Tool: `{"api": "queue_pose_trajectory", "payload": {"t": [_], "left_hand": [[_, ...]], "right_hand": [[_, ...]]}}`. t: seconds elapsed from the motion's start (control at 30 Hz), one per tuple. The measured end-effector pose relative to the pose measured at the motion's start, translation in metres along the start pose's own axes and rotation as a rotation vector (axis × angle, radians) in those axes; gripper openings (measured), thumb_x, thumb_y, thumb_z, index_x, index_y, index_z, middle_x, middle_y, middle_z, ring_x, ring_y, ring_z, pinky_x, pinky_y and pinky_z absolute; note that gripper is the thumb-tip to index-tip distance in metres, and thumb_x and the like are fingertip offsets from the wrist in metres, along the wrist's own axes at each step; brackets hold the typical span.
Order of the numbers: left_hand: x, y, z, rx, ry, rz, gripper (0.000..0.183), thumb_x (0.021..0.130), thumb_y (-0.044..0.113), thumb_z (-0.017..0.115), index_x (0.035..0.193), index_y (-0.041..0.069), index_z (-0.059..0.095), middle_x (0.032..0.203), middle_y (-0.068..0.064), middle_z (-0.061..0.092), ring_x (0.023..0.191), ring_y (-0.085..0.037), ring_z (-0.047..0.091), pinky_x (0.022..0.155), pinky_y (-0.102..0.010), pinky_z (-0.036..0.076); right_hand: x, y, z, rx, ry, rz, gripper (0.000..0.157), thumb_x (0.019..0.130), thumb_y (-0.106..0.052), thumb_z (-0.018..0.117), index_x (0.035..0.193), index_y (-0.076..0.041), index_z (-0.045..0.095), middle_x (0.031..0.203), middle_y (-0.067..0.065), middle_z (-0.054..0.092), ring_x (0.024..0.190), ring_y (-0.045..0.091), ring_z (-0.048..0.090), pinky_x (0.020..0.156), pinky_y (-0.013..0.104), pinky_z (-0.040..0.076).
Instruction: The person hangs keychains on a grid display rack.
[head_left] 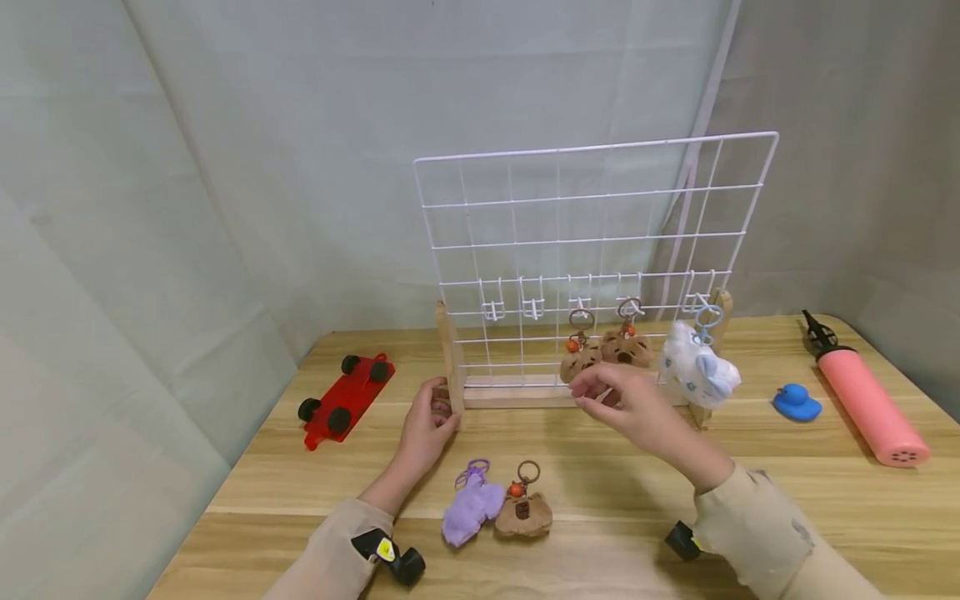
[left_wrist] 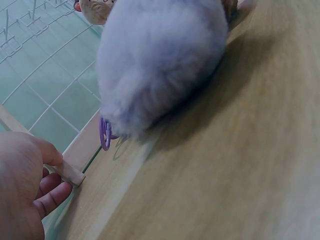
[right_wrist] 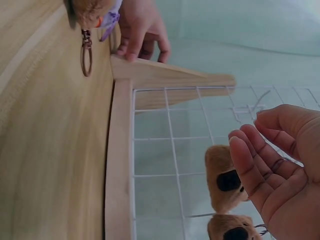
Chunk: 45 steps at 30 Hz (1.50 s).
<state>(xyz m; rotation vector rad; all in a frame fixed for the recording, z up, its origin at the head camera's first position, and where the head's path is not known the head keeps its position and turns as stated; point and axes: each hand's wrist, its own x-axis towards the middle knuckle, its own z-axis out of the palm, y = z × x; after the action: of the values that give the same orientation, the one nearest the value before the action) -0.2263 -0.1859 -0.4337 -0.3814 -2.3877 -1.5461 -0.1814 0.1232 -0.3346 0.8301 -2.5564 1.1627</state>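
My left hand grips the foot of the wooden stand's left side post, thumb and fingers on either side of it. My right hand is empty, its fingers loosely bent, in front of the white wire grid rack. Just behind it hang two brown plush bear keychains on hooks, partly covered by the hand. To their right dangles a white and blue plush keychain. On the table between my arms lie a purple plush keychain and another brown bear keychain.
Two bare hooks are on the grid's left part. A red toy car with black wheels lies left of the rack. At the right are a blue rubber duck and a pink hand pump. Pale cloth hangs behind.
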Motion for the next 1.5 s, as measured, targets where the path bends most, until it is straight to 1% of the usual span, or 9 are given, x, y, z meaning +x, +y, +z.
{"api": "queue_pose_trajectory", "payload": {"t": [0.03, 0.2, 0.3, 0.47, 0.7, 0.9, 1.13, 1.37, 1.5], "left_hand": [[-0.001, 0.006, -0.001, -0.001, -0.003, -0.006, 0.052, 0.082, -0.012, 0.062, 0.129, -0.007, 0.041, 0.108, -0.026, 0.057, 0.088, -0.026, 0.058, 0.065, -0.016, 0.050], [0.000, 0.005, -0.001, -0.010, -0.007, -0.008, 0.052, 0.082, -0.012, 0.062, 0.129, -0.007, 0.041, 0.109, -0.027, 0.056, 0.089, -0.030, 0.059, 0.065, -0.016, 0.050], [0.001, -0.002, 0.000, -0.002, -0.006, 0.005, 0.052, 0.083, -0.012, 0.063, 0.129, -0.006, 0.041, 0.108, -0.026, 0.056, 0.088, -0.027, 0.059, 0.065, -0.016, 0.050], [0.000, -0.001, 0.000, 0.009, -0.001, 0.013, 0.051, 0.082, -0.012, 0.063, 0.128, -0.006, 0.041, 0.108, -0.025, 0.057, 0.086, -0.024, 0.059, 0.065, -0.016, 0.050], [0.000, 0.001, 0.000, -0.005, -0.005, 0.002, 0.051, 0.083, -0.011, 0.062, 0.129, -0.006, 0.041, 0.109, -0.026, 0.056, 0.088, -0.027, 0.059, 0.065, -0.016, 0.050], [0.000, 0.000, 0.000, -0.001, 0.006, 0.022, 0.053, 0.082, -0.011, 0.064, 0.129, -0.007, 0.040, 0.108, -0.026, 0.057, 0.086, -0.028, 0.059, 0.063, -0.017, 0.050], [0.000, 0.000, 0.000, -0.005, 0.004, 0.015, 0.051, 0.082, -0.012, 0.063, 0.128, -0.006, 0.041, 0.108, -0.026, 0.057, 0.086, -0.028, 0.059, 0.065, -0.016, 0.050], [0.001, -0.002, 0.001, 0.000, 0.011, 0.024, 0.051, 0.082, -0.013, 0.062, 0.128, -0.007, 0.042, 0.106, -0.026, 0.057, 0.086, -0.025, 0.059, 0.064, -0.016, 0.050], [0.001, -0.002, 0.001, -0.004, 0.010, 0.014, 0.051, 0.082, -0.013, 0.062, 0.128, -0.007, 0.042, 0.107, -0.026, 0.057, 0.086, -0.026, 0.059, 0.064, -0.016, 0.050]], "right_hand": [[0.000, 0.000, 0.001, 0.008, -0.005, 0.004, 0.012, 0.087, -0.005, 0.066, 0.099, -0.007, 0.067, 0.089, 0.002, 0.068, 0.078, 0.005, 0.060, 0.065, 0.021, 0.054], [0.000, 0.001, 0.007, 0.032, -0.027, 0.020, 0.013, 0.088, -0.005, 0.065, 0.100, -0.008, 0.066, 0.092, 0.002, 0.068, 0.080, 0.006, 0.060, 0.067, 0.022, 0.054], [0.001, 0.001, 0.011, 0.035, -0.034, 0.019, 0.012, 0.088, -0.006, 0.065, 0.100, -0.009, 0.067, 0.090, 0.001, 0.069, 0.080, 0.005, 0.061, 0.066, 0.022, 0.054], [0.001, 0.004, 0.020, 0.043, -0.057, 0.008, 0.011, 0.089, -0.008, 0.065, 0.099, -0.010, 0.067, 0.091, 0.001, 0.069, 0.081, 0.006, 0.061, 0.065, 0.021, 0.052], [0.000, 0.006, 0.030, 0.015, -0.085, -0.010, 0.009, 0.088, -0.008, 0.066, 0.097, -0.010, 0.067, 0.088, 0.001, 0.069, 0.078, 0.006, 0.062, 0.064, 0.020, 0.052], [0.000, 0.010, 0.042, 0.064, -0.123, -0.019, 0.010, 0.087, -0.005, 0.065, 0.097, -0.005, 0.066, 0.088, 0.006, 0.070, 0.077, 0.005, 0.061, 0.065, 0.021, 0.053], [0.001, 0.013, 0.054, 0.063, -0.162, -0.004, 0.011, 0.087, -0.006, 0.065, 0.097, -0.003, 0.066, 0.089, 0.004, 0.069, 0.077, 0.005, 0.060, 0.066, 0.020, 0.053], [0.002, 0.017, 0.062, 0.045, -0.168, -0.042, 0.011, 0.085, -0.004, 0.067, 0.097, -0.003, 0.066, 0.090, 0.007, 0.069, 0.077, 0.007, 0.061, 0.068, 0.020, 0.053], [0.003, 0.018, 0.065, 0.055, -0.183, -0.062, 0.013, 0.084, -0.003, 0.067, 0.097, -0.001, 0.065, 0.091, 0.011, 0.068, 0.077, 0.009, 0.062, 0.068, 0.020, 0.053]]}}
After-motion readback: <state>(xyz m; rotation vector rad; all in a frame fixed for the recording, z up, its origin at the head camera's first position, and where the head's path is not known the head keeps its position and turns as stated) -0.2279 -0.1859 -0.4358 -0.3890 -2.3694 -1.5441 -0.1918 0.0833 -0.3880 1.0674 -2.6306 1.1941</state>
